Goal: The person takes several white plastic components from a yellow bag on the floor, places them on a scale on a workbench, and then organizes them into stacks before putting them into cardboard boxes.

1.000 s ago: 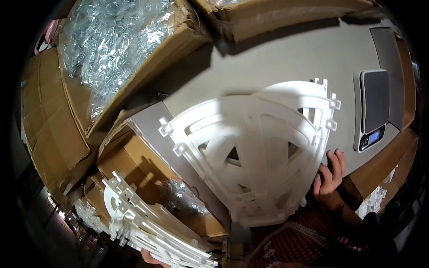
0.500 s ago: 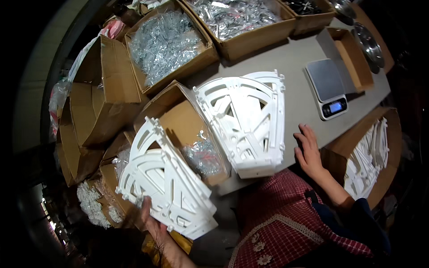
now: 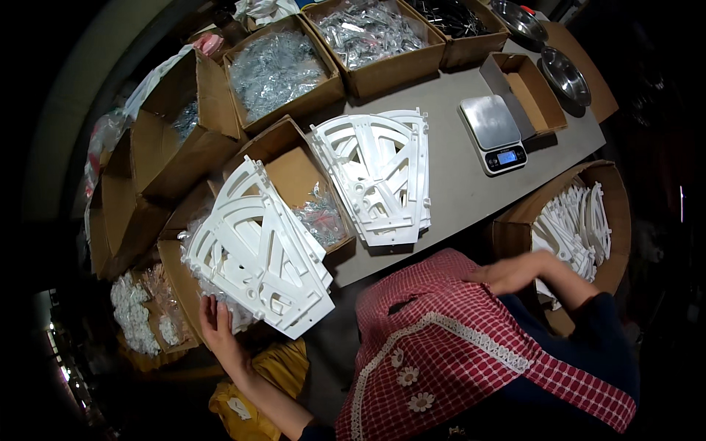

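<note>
A stack of white fan-shaped plastic panels (image 3: 257, 257) lies tilted over the cartons at the left. Just below its lower left edge is my left hand (image 3: 220, 338), fingers stretched out and holding nothing, near clear plastic bags. A second stack of similar white panels (image 3: 375, 176) lies on the grey table (image 3: 456, 198), beside an open carton (image 3: 290, 173) with bagged metal parts. My right hand (image 3: 507, 275) is at the red checked apron (image 3: 434, 323) on my front. Its fingers are blurred and partly hidden against the cloth.
Open cartons of bagged metal parts (image 3: 276, 70) line the far side. A digital scale (image 3: 493, 132), a small open box (image 3: 533, 95) and steel bowls (image 3: 566, 77) stand far right. A carton (image 3: 618, 268) of white plastic pieces (image 3: 573, 220) is at the right.
My left hand has let go of the left stack's edge and moved slightly down and left. My right hand has left the table's edge and come in to the apron. The view has shifted.
</note>
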The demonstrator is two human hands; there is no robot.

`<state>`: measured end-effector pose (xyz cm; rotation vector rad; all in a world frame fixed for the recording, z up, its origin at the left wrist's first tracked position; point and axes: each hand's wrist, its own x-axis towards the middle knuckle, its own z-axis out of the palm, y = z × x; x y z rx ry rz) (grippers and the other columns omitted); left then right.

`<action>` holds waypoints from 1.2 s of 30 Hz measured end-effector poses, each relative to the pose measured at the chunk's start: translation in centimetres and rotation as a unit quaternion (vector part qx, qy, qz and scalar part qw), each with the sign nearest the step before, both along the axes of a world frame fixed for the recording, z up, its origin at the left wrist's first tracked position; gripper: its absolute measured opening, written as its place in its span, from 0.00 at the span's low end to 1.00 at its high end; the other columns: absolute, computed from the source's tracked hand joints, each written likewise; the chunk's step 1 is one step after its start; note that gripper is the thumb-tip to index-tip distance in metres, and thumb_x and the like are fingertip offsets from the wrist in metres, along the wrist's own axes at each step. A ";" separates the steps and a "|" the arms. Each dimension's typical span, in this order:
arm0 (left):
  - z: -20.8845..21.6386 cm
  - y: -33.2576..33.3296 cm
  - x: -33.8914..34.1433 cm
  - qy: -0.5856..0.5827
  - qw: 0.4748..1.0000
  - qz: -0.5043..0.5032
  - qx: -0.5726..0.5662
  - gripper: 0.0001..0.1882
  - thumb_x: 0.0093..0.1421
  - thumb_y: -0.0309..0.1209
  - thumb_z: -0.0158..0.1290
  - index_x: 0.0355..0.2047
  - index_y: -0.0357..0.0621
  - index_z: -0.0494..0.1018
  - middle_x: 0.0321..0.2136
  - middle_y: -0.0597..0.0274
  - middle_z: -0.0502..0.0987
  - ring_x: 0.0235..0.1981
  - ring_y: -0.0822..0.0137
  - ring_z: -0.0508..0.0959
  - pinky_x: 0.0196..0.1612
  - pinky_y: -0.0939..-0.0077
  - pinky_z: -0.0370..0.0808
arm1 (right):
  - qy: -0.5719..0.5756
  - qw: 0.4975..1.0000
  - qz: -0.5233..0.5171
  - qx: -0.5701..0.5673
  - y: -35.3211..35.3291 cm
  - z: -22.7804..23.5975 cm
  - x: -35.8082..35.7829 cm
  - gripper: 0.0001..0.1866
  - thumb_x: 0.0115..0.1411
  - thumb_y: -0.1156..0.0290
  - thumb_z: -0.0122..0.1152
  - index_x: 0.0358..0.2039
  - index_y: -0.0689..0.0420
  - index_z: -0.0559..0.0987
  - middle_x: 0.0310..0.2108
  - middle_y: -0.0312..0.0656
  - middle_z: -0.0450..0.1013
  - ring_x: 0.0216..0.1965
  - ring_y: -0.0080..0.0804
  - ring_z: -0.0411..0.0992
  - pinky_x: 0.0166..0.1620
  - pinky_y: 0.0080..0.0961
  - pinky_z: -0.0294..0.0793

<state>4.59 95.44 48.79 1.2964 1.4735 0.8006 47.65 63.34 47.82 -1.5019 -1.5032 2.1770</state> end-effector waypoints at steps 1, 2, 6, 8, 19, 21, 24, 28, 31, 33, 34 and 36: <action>-0.1 0.1 -0.2 0.025 0.999 -0.005 0.038 0.33 0.64 0.34 0.55 0.64 0.31 0.57 0.61 0.45 0.63 0.60 0.59 0.66 0.61 0.67 0.63 | -0.037 0.999 0.036 0.004 3.6 3.0 0.9 0.40 0.65 0.42 0.46 0.64 0.63 0.61 0.60 0.60 0.63 0.60 0.50 0.64 0.60 0.39 0.64; 0.4 -0.4 -0.6 0.055 0.996 0.000 0.077 0.32 0.64 0.33 0.55 0.63 0.31 0.57 0.62 0.45 0.63 0.60 0.58 0.66 0.62 0.68 0.62 | -0.071 0.994 0.081 0.011 7.4 5.4 1.6 0.36 0.64 0.46 0.50 0.61 0.64 0.66 0.55 0.57 0.71 0.54 0.47 0.71 0.55 0.36 0.70; 4.7 -3.7 6.4 0.049 0.960 0.089 0.263 0.27 0.65 0.29 0.51 0.62 0.32 0.59 0.60 0.47 0.64 0.59 0.57 0.67 0.63 0.65 0.61 | -0.170 0.849 -0.362 0.347 14.1 2.4 1.4 0.25 0.62 0.57 0.57 0.52 0.64 0.73 0.47 0.52 0.75 0.48 0.49 0.73 0.51 0.36 0.72; 6.9 -5.3 11.3 0.002 0.941 0.056 0.335 0.28 0.63 0.25 0.48 0.63 0.34 0.55 0.60 0.48 0.62 0.61 0.54 0.64 0.66 0.59 0.60 | -0.293 0.683 -0.321 0.587 17.8 0.7 2.0 0.24 0.62 0.61 0.57 0.53 0.62 0.72 0.54 0.53 0.70 0.54 0.52 0.68 0.57 0.42 0.66; 2.3 -6.3 23.0 0.265 0.828 -0.230 0.438 0.13 0.55 0.28 0.56 0.42 0.42 0.76 0.51 0.51 0.70 0.60 0.47 0.63 0.63 0.53 0.57 | -0.326 0.771 0.076 0.542 17.6 -6.4 10.6 0.29 0.66 0.45 0.45 0.66 0.35 0.63 0.70 0.47 0.50 0.71 0.47 0.45 0.71 0.51 0.32; 1.1 -6.1 24.7 0.298 0.820 -0.254 0.418 0.14 0.54 0.30 0.57 0.41 0.43 0.76 0.52 0.50 0.69 0.61 0.46 0.61 0.63 0.49 0.54 | -0.303 0.786 0.073 0.535 17.5 -5.9 11.3 0.28 0.65 0.48 0.48 0.64 0.37 0.66 0.69 0.47 0.51 0.71 0.50 0.45 0.70 0.54 0.33; -1.2 -5.2 27.6 0.349 0.805 -0.279 0.391 0.14 0.53 0.33 0.59 0.39 0.43 0.77 0.53 0.47 0.67 0.63 0.44 0.57 0.64 0.43 0.47 | -0.278 0.788 0.045 0.547 18.1 -4.9 10.9 0.27 0.61 0.53 0.54 0.61 0.41 0.70 0.68 0.49 0.53 0.69 0.53 0.49 0.68 0.60 0.35; -4.6 -3.2 30.8 0.397 0.795 -0.269 0.372 0.14 0.53 0.38 0.59 0.33 0.39 0.79 0.52 0.44 0.67 0.63 0.44 0.54 0.64 0.39 0.42 | -0.224 0.766 -0.100 0.594 20.1 -4.9 8.8 0.20 0.54 0.66 0.61 0.49 0.52 0.77 0.61 0.50 0.63 0.62 0.53 0.60 0.65 0.57 0.48; -5.8 -2.2 32.3 0.417 0.797 -0.264 0.349 0.15 0.52 0.38 0.59 0.31 0.37 0.79 0.52 0.43 0.68 0.64 0.44 0.55 0.63 0.39 0.42 | -0.184 0.747 -0.209 0.604 22.0 -5.7 7.9 0.15 0.52 0.74 0.60 0.42 0.58 0.79 0.50 0.45 0.71 0.53 0.46 0.68 0.56 0.40 0.66; -6.0 -1.4 32.7 0.386 0.813 -0.272 0.341 0.16 0.51 0.37 0.59 0.31 0.33 0.79 0.52 0.40 0.66 0.64 0.43 0.55 0.63 0.38 0.43 | -0.194 0.759 -0.200 0.588 23.3 -5.7 7.6 0.13 0.52 0.74 0.60 0.40 0.58 0.79 0.47 0.44 0.72 0.51 0.45 0.69 0.55 0.40 0.67; -6.1 -1.2 32.7 0.391 0.809 -0.274 0.342 0.15 0.51 0.36 0.59 0.30 0.33 0.79 0.52 0.41 0.67 0.64 0.44 0.55 0.63 0.39 0.43 | -0.199 0.765 -0.195 0.580 23.8 -5.7 7.4 0.12 0.52 0.74 0.60 0.39 0.58 0.79 0.45 0.43 0.73 0.50 0.44 0.70 0.54 0.39 0.67; -6.2 -0.8 32.8 0.401 0.802 -0.280 0.343 0.13 0.51 0.35 0.59 0.28 0.34 0.79 0.51 0.42 0.68 0.64 0.45 0.55 0.63 0.40 0.43 | -0.204 0.765 -0.187 0.581 24.7 -6.1 6.7 0.10 0.51 0.73 0.59 0.36 0.57 0.79 0.40 0.42 0.74 0.46 0.43 0.70 0.51 0.38 0.66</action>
